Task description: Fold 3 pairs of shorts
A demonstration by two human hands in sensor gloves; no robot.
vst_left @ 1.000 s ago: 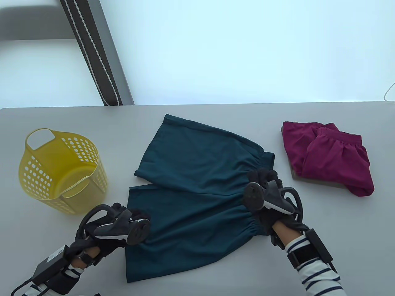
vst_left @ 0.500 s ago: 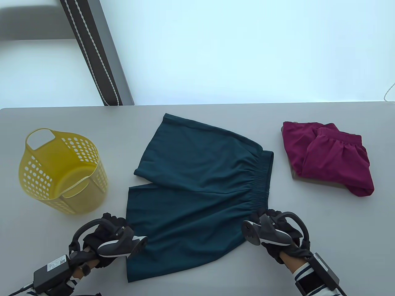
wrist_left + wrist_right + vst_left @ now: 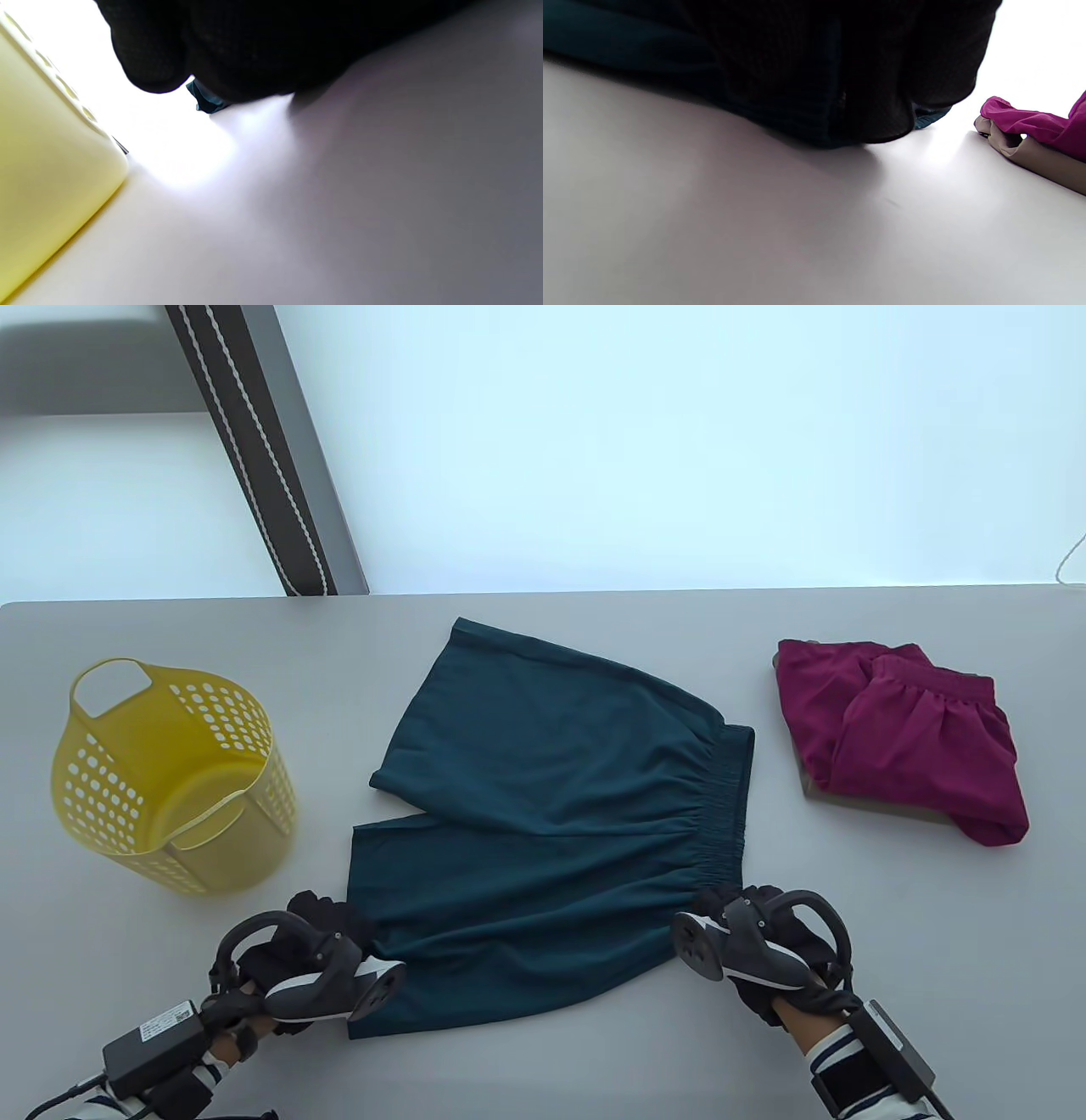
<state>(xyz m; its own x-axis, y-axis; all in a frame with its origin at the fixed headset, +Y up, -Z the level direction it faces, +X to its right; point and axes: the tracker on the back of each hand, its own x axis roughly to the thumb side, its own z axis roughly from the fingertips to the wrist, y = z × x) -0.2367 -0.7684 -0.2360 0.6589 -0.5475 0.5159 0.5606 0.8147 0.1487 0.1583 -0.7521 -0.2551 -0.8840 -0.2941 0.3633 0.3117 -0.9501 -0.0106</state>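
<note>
A pair of teal shorts (image 3: 551, 780) lies flat mid-table, waistband to the right and legs to the left. My left hand (image 3: 335, 920) grips the near leg's hem corner; the left wrist view shows only a scrap of teal shorts (image 3: 205, 101) under the dark glove (image 3: 237, 51). At the near end of the waistband my right hand (image 3: 747, 903) holds the fabric, its glove (image 3: 882, 63) curled over the teal shorts (image 3: 628, 38). Folded maroon shorts (image 3: 908, 738) lie on a folded tan pair (image 3: 899, 812) at the right.
A yellow perforated basket (image 3: 161, 780) stands at the left, close to my left hand, and fills the left of the left wrist view (image 3: 42, 169). The grey table (image 3: 594, 1069) ends at a far edge, with a dark post beyond.
Both hands slid off the top of the shorts back to the near edge and took hold of its corners. The near hem has since moved away from the table's front edge.
</note>
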